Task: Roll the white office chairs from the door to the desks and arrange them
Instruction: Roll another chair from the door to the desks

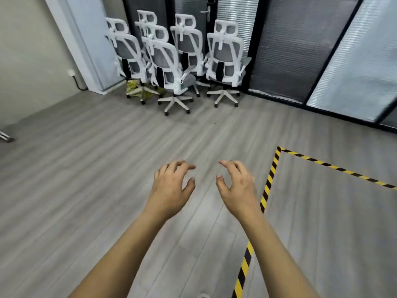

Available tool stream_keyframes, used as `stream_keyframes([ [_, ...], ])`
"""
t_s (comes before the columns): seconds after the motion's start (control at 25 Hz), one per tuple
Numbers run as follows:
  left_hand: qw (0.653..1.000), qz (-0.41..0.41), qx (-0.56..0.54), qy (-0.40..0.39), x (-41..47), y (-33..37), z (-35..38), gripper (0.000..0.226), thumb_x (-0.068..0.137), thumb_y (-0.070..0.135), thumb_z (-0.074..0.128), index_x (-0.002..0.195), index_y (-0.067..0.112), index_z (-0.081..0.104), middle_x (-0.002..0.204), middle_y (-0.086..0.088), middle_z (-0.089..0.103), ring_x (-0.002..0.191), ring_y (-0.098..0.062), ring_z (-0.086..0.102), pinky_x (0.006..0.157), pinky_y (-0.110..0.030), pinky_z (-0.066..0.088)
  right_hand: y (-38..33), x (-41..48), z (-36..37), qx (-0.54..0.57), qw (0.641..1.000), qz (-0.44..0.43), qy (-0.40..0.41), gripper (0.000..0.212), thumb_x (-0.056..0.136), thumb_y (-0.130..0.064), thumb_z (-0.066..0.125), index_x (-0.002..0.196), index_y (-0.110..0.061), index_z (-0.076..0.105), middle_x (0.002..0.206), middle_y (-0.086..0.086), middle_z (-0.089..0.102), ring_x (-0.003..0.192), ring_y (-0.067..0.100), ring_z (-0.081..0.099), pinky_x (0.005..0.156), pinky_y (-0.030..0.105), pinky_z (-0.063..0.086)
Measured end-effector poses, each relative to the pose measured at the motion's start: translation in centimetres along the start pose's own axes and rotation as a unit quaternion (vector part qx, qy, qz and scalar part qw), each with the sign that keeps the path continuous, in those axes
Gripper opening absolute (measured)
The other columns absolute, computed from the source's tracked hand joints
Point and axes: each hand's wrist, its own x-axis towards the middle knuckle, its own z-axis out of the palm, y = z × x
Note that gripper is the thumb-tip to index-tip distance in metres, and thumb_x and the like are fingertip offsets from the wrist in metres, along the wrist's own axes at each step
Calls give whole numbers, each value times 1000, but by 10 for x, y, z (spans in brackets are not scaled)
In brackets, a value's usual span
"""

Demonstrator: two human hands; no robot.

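Head view. Open grey floor runs from the hands to the far wall. Yellow-black tape marks a corner at right, and 1 edge of it passes just beside the right hand.

Chairs: at least 5, counted by headrests. They are packed close together against the dark door, backs to the camera.

Hands: 2. The left hand and the right hand hover side by side, slightly apart, fingers loosely curled and gripping nothing. The chairs stand well apart from both hands, straight ahead and slightly left.
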Motion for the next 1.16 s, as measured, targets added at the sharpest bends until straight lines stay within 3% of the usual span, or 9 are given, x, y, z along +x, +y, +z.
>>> stream_keyframes([
  [0.16, 998, -42, 17, 31, 106, -67, -14, 37, 92, 45, 44, 124, 32, 56, 127, 10, 54, 113, -21, 50, 98, -41, 38, -18, 135, 60, 33, 998, -44, -23, 39, 96, -31, 58, 134, -28, 56, 122, -9, 54, 112, 12, 52, 104, 34, 40],
  [0.48, 993, -94, 23, 72, 329, -241, -14, 30, 96, 38, 51, 125, 33, 55, 127, 11, 51, 114, -15, 45, 98, -34, 34, -42, 392, 220, 37, 994, -88, -60, 40, 94, -31, 58, 134, -29, 56, 120, -8, 54, 111, 14, 54, 104, 36, 39],
  [0.76, 993, -98, 9, 64, 547, -370, -26, 30, 97, 37, 51, 126, 33, 55, 129, 11, 51, 120, -15, 43, 97, -29, 28, -62, 612, 324, 40, 995, -74, -54, 40, 94, -31, 58, 134, -30, 56, 122, -10, 54, 112, 11, 52, 104, 32, 38],
  [1.0, 995, -86, 25, 45, 747, -475, -6, 30, 97, 37, 51, 126, 33, 55, 129, 9, 51, 120, -17, 43, 99, -34, 32, -45, 816, 426, 56, 994, -80, -39, 40, 92, -30, 59, 132, -28, 58, 118, -9, 55, 107, 14, 57, 97, 43, 47],
  [1.16, 993, -110, 32, 36, 881, -541, 2, 31, 98, 38, 50, 129, 35, 52, 131, 10, 50, 122, -15, 42, 101, -35, 33, -38, 971, 491, 70, 993, -80, -44, 40, 92, -31, 61, 132, -31, 59, 119, -11, 54, 108, 13, 56, 99, 42, 46],
])
